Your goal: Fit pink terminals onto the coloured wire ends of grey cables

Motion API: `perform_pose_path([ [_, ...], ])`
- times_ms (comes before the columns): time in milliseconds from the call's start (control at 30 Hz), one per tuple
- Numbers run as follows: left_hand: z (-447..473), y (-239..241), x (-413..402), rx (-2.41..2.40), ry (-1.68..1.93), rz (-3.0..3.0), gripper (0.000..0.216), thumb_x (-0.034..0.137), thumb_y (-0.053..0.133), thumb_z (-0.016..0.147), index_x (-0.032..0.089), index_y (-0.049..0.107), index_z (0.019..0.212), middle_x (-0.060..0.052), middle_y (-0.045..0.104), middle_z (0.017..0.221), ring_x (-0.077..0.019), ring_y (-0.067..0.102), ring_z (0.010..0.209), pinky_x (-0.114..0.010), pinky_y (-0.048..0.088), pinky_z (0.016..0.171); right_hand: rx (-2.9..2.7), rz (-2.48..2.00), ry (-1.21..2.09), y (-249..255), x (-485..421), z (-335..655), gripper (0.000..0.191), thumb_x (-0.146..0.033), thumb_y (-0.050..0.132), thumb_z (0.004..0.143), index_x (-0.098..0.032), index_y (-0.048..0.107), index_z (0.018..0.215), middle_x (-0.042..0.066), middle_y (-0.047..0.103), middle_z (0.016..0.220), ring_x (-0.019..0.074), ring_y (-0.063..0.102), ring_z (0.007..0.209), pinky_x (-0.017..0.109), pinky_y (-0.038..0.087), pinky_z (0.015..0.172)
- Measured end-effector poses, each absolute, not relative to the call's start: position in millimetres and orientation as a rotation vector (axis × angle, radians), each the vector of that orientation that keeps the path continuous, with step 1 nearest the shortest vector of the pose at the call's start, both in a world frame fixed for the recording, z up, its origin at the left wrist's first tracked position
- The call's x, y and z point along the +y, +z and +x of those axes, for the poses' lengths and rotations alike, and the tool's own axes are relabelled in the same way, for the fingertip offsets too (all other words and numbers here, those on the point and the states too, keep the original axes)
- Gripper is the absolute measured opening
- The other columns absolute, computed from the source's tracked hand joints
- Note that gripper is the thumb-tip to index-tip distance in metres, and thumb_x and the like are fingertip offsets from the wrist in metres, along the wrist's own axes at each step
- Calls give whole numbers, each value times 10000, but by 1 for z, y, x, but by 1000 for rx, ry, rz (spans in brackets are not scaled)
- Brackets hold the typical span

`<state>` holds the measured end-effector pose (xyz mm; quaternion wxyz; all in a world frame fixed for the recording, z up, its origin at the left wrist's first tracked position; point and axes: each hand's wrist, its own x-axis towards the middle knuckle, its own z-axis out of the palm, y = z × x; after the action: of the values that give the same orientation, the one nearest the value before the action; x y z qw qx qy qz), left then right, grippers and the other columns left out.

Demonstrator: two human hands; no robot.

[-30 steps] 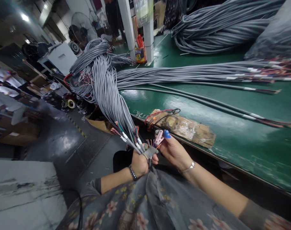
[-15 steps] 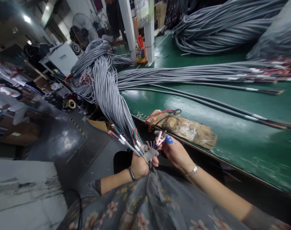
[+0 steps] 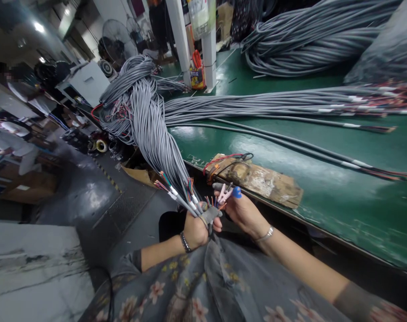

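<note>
My left hand [image 3: 197, 230] is closed around several grey cables [image 3: 186, 203]. Their ends fan out into thin coloured wires past white bands, and a grey cover wraps its thumb. Short loose wires [image 3: 210, 202] stick up beyond that thumb. Close by on the right, my right hand [image 3: 248, 217] has its fingers pinched on a small pale pink clip [image 3: 225, 193], beside those wire tips. Blue wrapping covers its thumb, and a grey cover shows on a finger. Whether the clip touches a wire is too small to tell.
A thick bundle of grey cable [image 3: 150, 112] hangs over the edge of the green table [image 3: 324, 147]. A wooden board [image 3: 270, 183] with red and black leads lies along the near edge. A big cable coil [image 3: 304, 40] sits at the back right. People are in the left background.
My right hand and the clip have shifted slightly, with the thumb turned a little. The cable ends in my left hand have swung slightly right. A person in the left background has moved.
</note>
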<state>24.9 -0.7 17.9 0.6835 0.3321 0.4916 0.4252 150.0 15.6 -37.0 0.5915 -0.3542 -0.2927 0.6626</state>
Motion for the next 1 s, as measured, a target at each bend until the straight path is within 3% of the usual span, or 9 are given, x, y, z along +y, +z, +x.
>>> perform_pose_path([
  [267, 26, 16, 0, 1169, 931, 815, 423, 512, 789, 519, 152, 570, 544, 6, 538, 382, -85, 466, 328, -200, 350, 359, -395, -663, 1644, -37, 19, 147, 394, -564, 757, 679, -209, 714, 845, 33, 711, 784, 181, 616, 648, 329, 509, 602],
  [567, 20, 19, -4, 1158, 951, 799, 441, 530, 788, 503, 153, 560, 518, 2, 550, 386, -87, 483, 326, -204, 393, 363, -331, -647, 1704, -23, 15, 149, 471, -659, 752, 600, -229, 732, 789, 15, 713, 764, 147, 607, 655, 258, 493, 592],
  [733, 15, 21, -7, 1169, 977, 790, 436, 520, 803, 498, 151, 578, 557, 9, 567, 408, -80, 488, 326, -195, 391, 356, -361, -691, 1728, -18, 13, 152, 426, -607, 774, 621, -238, 740, 829, 21, 720, 806, 140, 598, 647, 246, 482, 554],
  [1000, 20, 20, -2, 1203, 1049, 781, 411, 494, 803, 507, 151, 582, 558, 19, 558, 405, -71, 471, 322, -183, 370, 345, -460, -773, 1616, -10, 9, 152, 304, -493, 779, 687, -209, 718, 777, 5, 645, 695, 117, 514, 578, 235, 446, 510],
])
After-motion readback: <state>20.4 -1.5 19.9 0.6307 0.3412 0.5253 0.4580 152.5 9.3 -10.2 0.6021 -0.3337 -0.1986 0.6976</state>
